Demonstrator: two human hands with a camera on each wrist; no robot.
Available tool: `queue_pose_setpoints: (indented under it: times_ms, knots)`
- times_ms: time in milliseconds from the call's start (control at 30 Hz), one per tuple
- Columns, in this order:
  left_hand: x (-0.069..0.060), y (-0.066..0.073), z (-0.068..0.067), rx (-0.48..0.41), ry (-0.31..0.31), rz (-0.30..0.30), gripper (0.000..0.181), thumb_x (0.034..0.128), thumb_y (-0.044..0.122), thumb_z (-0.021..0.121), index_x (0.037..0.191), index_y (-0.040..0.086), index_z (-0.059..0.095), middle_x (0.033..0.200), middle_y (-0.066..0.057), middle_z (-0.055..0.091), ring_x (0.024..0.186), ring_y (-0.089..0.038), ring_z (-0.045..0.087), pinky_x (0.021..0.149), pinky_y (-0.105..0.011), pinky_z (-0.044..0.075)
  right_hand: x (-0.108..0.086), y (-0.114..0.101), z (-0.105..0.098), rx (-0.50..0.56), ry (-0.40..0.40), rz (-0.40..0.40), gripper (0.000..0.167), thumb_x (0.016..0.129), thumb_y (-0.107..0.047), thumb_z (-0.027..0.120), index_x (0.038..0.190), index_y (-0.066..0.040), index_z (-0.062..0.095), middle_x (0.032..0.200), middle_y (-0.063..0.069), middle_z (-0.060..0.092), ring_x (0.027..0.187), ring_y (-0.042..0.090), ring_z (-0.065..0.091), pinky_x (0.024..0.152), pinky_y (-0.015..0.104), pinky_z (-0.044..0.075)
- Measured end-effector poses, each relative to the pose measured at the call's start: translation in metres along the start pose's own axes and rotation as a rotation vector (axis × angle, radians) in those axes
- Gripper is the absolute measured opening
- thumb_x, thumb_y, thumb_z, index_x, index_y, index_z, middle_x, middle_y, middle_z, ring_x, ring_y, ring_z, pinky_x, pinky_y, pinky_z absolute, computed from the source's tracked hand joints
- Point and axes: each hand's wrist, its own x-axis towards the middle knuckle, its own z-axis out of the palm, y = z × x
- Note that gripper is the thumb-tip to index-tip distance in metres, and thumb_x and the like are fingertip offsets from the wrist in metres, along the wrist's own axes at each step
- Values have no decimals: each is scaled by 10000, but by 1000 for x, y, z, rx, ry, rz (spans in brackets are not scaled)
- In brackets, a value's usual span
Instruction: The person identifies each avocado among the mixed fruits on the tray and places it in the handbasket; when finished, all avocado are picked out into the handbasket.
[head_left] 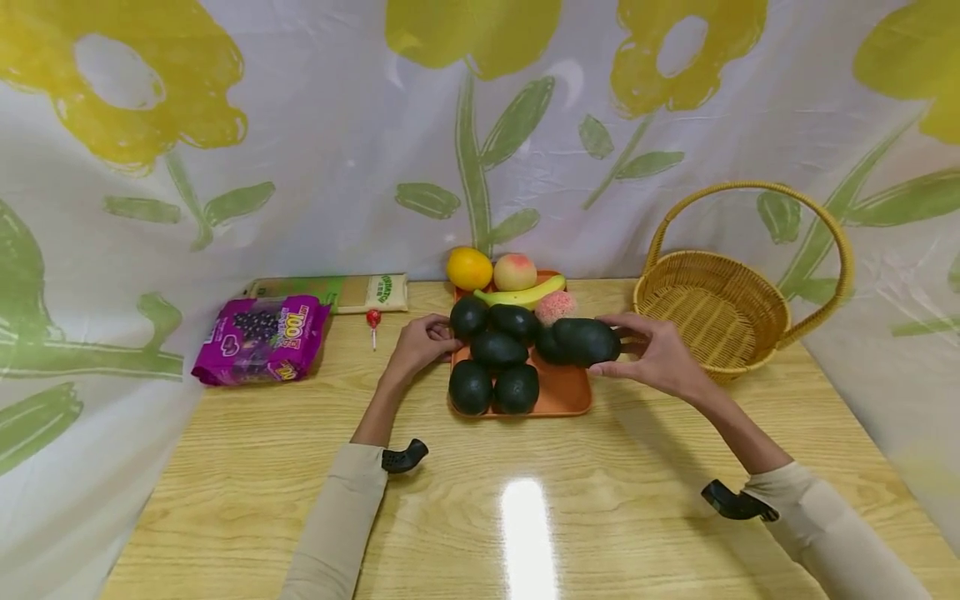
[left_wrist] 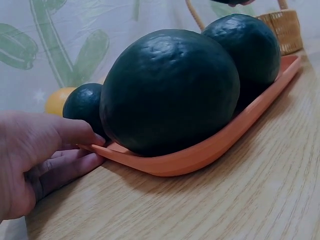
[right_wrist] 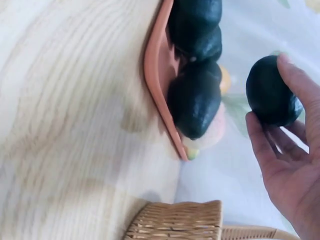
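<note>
An orange tray (head_left: 562,392) bears several dark green avocados (head_left: 498,349), a yellow banana (head_left: 522,296), a pink textured fruit (head_left: 555,307), a peach (head_left: 515,272) and a yellow-orange fruit (head_left: 469,268). My left hand (head_left: 421,345) pinches the tray's left rim, thumb above and fingers beneath, as the left wrist view (left_wrist: 47,155) shows. Above the tray's right side, my right hand (head_left: 654,353) grips one avocado (head_left: 587,342) between thumb and fingers; in the right wrist view this avocado (right_wrist: 271,91) is clear of the others.
A wicker basket (head_left: 712,308) with a tall handle stands right of the tray. To the left lie a purple grape-printed bag (head_left: 262,340), a red lollipop (head_left: 373,317) and a flat green-and-tan package (head_left: 348,293). A flowered cloth (head_left: 315,150) hangs behind the table (head_left: 420,508).
</note>
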Motion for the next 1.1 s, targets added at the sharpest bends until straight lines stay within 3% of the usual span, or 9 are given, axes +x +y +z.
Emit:
queue_pose_setpoints:
  times_ms: [300, 500, 733, 833, 1033, 1100]
  knots:
    - [0, -2, 3, 12, 0, 1, 512, 871, 212, 839, 1320, 26, 677, 1024, -152, 696, 850, -167, 648, 741, -184, 556, -1, -6, -11, 11, 23, 26, 686, 756, -41, 920, 1387, -12, 652, 1318, 248, 694, 1017, -73, 679, 846, 152, 588]
    - [1, -3, 2, -8, -7, -1, 517, 873, 204, 837, 1327, 21, 670, 1022, -148, 688, 837, -145, 648, 691, -188, 583, 0, -8, -15, 40, 25, 20, 669, 760, -16, 910, 1378, -4, 654, 1312, 265, 688, 1013, -60, 692, 837, 168, 597]
    - [0, -3, -2, 28, 9, -6, 517, 874, 224, 832, 1328, 32, 674, 1033, -148, 695, 883, -188, 658, 804, -229, 564, 4, -8, -24, 6, 60, 32, 653, 772, -29, 905, 1377, -10, 659, 1327, 261, 683, 1026, -69, 688, 839, 148, 588]
    - [0, -3, -1, 22, 8, -2, 525, 872, 227, 832, 1330, 27, 672, 1034, -153, 698, 887, -202, 664, 816, -259, 580, 4, -9, -33, -20, 84, 43, 650, 776, -34, 903, 1379, -27, 661, 1315, 162, 706, 1032, -71, 682, 848, 136, 581]
    - [1, -3, 1, 36, -5, 19, 527, 875, 235, 832, 1329, 20, 671, 1043, -156, 707, 907, -211, 676, 898, -321, 576, 8, -10, -55, -55, 127, 58, 646, 774, -24, 901, 1374, -38, 661, 1205, -206, 671, 985, -74, 685, 833, 111, 569]
    - [0, -4, -1, 37, 0, 25, 518, 876, 226, 832, 1322, 16, 673, 1038, -159, 704, 907, -215, 680, 893, -329, 588, 11, -9, -61, -50, 131, 57, 648, 780, -14, 893, 1382, -30, 653, 1196, -252, 649, 982, -76, 686, 831, 104, 566]
